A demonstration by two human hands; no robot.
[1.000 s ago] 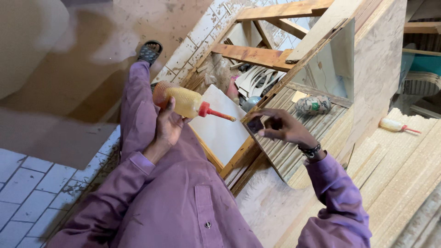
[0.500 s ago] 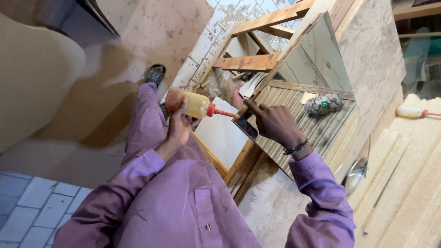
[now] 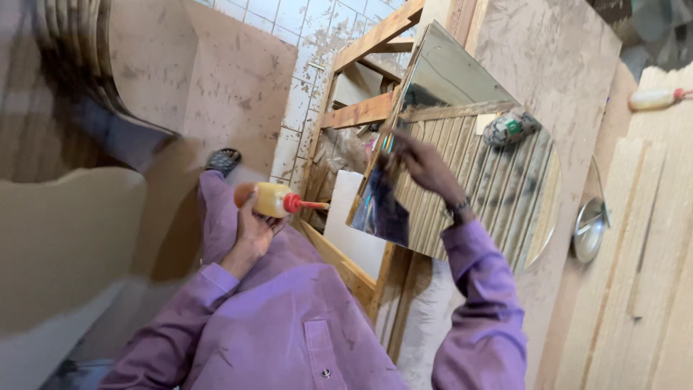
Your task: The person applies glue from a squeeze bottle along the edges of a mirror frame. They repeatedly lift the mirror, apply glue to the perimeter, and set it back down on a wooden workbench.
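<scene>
Left hand: the left hand [image 3: 254,230] is wrapped round a glue bottle [image 3: 268,199], fingers curled about its body, at the height of the person's lap.
Glue bottle: yellowish, soft-sided, with a red cap and a thin red nozzle. It lies nearly level, nozzle pointing right toward the mirror's lower corner, the tip near that corner but apart from it.
Right hand: the right hand [image 3: 422,165] is raised against the mirror [image 3: 491,180], fingers bent over its left edge near the top. It is blurred, so I cannot tell how firmly it grips.
Mirror: a large pane with one straight left edge and a rounded right side, tilted on the bench [image 3: 563,94]. It reflects ribbed boards and a purple sleeve.
Wrist: a dark bracelet [image 3: 458,207] sits just above the right cuff.
Clothing: purple shirt and trousers, with a dark sandal [image 3: 223,160] on the foot far down the leg.
Frame: a timber frame [image 3: 359,112] stands behind the mirror, over a tiled floor strewn with offcuts.
White panel: a white board [image 3: 351,224] leans below the mirror's lower corner.
Bench items: a wrapped roll [image 3: 510,127] lies above the mirror, a second glue bottle [image 3: 655,98] rests far right on stacked boards [image 3: 642,274], and a metal bowl [image 3: 590,227] stands on edge between the bench and the boards.
Left side: curved plywood sheets [image 3: 65,238], blurred.
</scene>
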